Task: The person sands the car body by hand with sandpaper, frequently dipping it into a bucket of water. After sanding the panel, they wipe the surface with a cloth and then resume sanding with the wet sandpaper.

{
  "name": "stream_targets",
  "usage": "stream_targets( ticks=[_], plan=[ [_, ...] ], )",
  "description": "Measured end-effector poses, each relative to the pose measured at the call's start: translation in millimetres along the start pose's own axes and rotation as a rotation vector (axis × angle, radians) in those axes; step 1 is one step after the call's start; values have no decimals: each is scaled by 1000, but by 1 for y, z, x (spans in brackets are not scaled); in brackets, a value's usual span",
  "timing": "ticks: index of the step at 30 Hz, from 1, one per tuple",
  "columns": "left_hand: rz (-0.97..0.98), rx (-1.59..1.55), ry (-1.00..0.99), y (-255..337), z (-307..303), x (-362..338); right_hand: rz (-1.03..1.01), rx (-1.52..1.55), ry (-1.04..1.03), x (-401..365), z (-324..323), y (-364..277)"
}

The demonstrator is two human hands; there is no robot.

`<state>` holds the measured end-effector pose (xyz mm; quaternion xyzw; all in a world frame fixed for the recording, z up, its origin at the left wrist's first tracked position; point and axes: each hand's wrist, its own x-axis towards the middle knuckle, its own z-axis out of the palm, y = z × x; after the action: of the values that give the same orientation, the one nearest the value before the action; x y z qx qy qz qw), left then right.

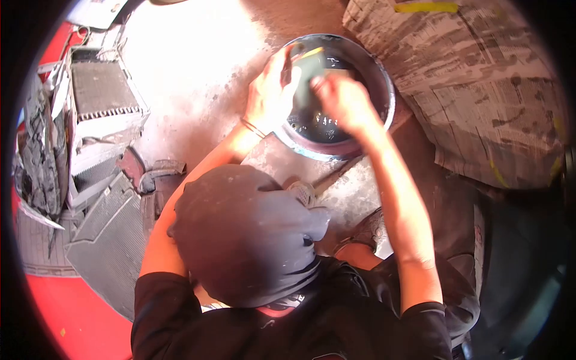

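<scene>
The floor (198,72) is the supporting surface: strongly lit to the left of the basin (389,111), stained and darker beyond it and nearer the person. A large brown stack of creased sheets (474,114) stands to the right of the basin and carries a yellow strip (426,7) at its far end. The person, in a black shirt (264,336) and dark head covering (240,234), is positioned on the near side of the basin. A red surface (84,312) lies well to the left of the basin, toward the near side. A ribbed panel (111,234) leans at an angle next to it; a radiator (102,87) is farther out, also left of the basin.

The basin is round and rests on the floor. It contains dark liquid (327,129) with bright reflections. The left hand (271,90) is at the basin's left side, closed around a green object (307,72) held over the liquid. The right hand (342,99) is above the basin, close to the object; motion blur obscures its fingers, so its opening cannot be determined.
</scene>
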<state>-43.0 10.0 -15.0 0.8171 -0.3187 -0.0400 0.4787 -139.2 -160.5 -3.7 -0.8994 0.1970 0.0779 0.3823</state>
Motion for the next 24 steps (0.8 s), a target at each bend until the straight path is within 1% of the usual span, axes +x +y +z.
stream_targets(
  ticks=[1, 2, 3, 4, 5, 6, 7, 8, 9, 10, 12, 13, 14, 16, 17, 20, 21, 24],
  plan=[
    [103, -18, 45, -14, 6, 0, -151, -122, 85, -13, 31, 9],
    [65, -7, 5, -11, 5, 2, -213, -256, -44, -28, 38, 2],
    [25, 6, -33, -5, 3, 0, -233, -367, -169, -39, 44, -2],
    [-17, 22, -70, -2, 1, 0, -240, -314, -245, -42, 50, 3],
    [11, 81, -123, -6, 1, 0, -238, -320, -363, -38, 45, 11],
    [41, 138, -174, -9, 1, 1, -237, -324, -483, -33, 25, 7],
    [124, 205, -192, -9, 0, 3, -164, -359, -583, -26, -3, -4],
    [203, 274, -211, -10, -3, 3, -190, -397, -552, -14, -15, 2],
    [300, 244, -99, -17, 3, 4, -194, -264, -378, -2, -16, 19],
    [242, 232, -148, -17, 2, 2, -195, -130, -202, 13, -13, 34],
    [140, 206, -240, -14, -1, 3, -134, -327, -27, 46, -10, 36],
    [127, 217, -209, -11, 1, 2, -159, -382, -79, 56, -4, 35],
    [137, 237, -213, -8, 0, 4, -150, -522, -135, 60, 4, 34],
    [146, 278, -219, -6, -2, 5, 8, -552, -161, 50, 23, 12],
    [144, 281, -225, -7, -2, 5, 55, -727, -73, 49, 48, 16],
    [184, 267, -182, -9, -1, 4, 82, -935, -57, 38, 77, 15],
    [157, 288, -218, -9, -2, 4, 106, -855, -237, 40, 68, 11],
    [183, 264, -191, -10, -2, 5, 43, -929, -308, 48, 70, 25]
  ],
)
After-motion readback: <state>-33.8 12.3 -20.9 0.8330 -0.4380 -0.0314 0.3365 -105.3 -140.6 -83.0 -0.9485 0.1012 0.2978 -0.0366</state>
